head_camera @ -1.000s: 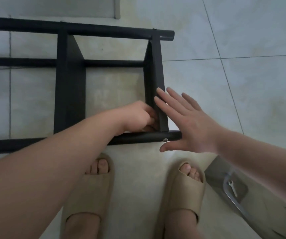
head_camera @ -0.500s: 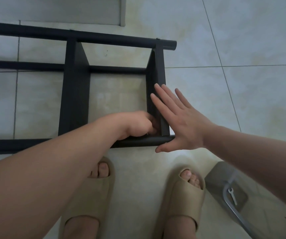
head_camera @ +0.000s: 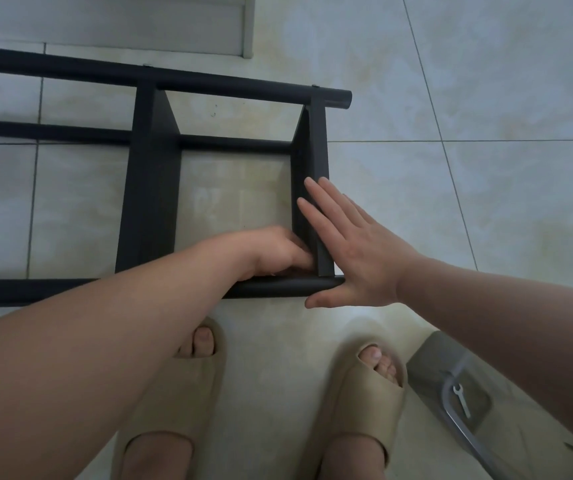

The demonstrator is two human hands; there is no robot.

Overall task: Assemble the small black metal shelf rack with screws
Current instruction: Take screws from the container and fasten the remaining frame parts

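Observation:
The black metal rack (head_camera: 150,202) lies on its side on the tiled floor. Its right shelf panel (head_camera: 318,140) meets the near tube (head_camera: 278,287) at a corner. My left hand (head_camera: 274,251) is tucked inside that corner with its fingers curled; whatever the fingertips hold is hidden. My right hand (head_camera: 357,251) lies flat with straight fingers against the outer face of the panel. Its thumb runs just under the end of the near tube. No screw shows.
A clear plastic bag (head_camera: 430,368) with a small silver wrench (head_camera: 461,400) in it lies on the floor at the lower right. My two feet in beige sandals (head_camera: 181,403) stand just in front of the rack. A pale board edge (head_camera: 248,26) runs along the top.
My right hand has slid left onto the panel and the tube end, covering a screw head that showed there. My left hand stays in the corner.

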